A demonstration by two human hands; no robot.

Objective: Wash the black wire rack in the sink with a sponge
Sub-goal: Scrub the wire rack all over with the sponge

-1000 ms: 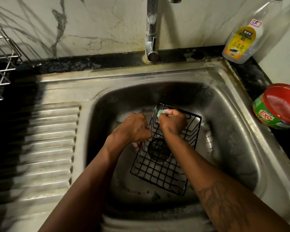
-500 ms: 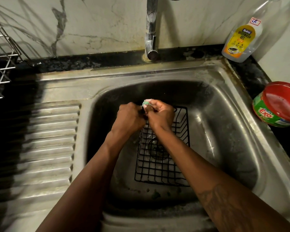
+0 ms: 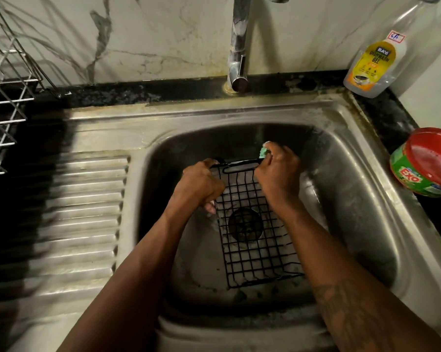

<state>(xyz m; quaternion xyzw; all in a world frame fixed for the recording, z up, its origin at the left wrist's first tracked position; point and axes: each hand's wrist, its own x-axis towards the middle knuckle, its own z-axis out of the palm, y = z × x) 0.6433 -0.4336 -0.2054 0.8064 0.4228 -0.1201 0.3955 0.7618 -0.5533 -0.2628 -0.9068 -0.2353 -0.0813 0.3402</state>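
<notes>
Holding black wire rack (image 3: 249, 240) down in sink (image 3: 354, 174) basin, lying over drain (image 3: 244, 224). Gripping rack's far-left corner w/ left hand (image 3: 201, 185), fingers curled tight round the wire. Pinching green sponge (image 3: 264, 151) in right hand (image 3: 277, 179), fingers curled round it, pressed vs. rack's far-right corner. Behind basin: tap (image 3: 238, 59). On counter to R: dish gel bottle (image 3: 374, 62), red-lidded tub (image 3: 427, 163). To L: draining board (image 3: 82, 212), metal dish rack (image 3: 3, 97).

sink (image 3: 354, 199) right side: bare steel beside black wire rack (image 3: 249, 250) | back rim: faucet (image 3: 238, 47) overhangs | right counter — tub (image 3: 427, 163), gel bottle (image 3: 374, 62) near edge | left: bare drainboard (image 3: 82, 212), dish drainer (image 3: 3, 97) beyond
</notes>
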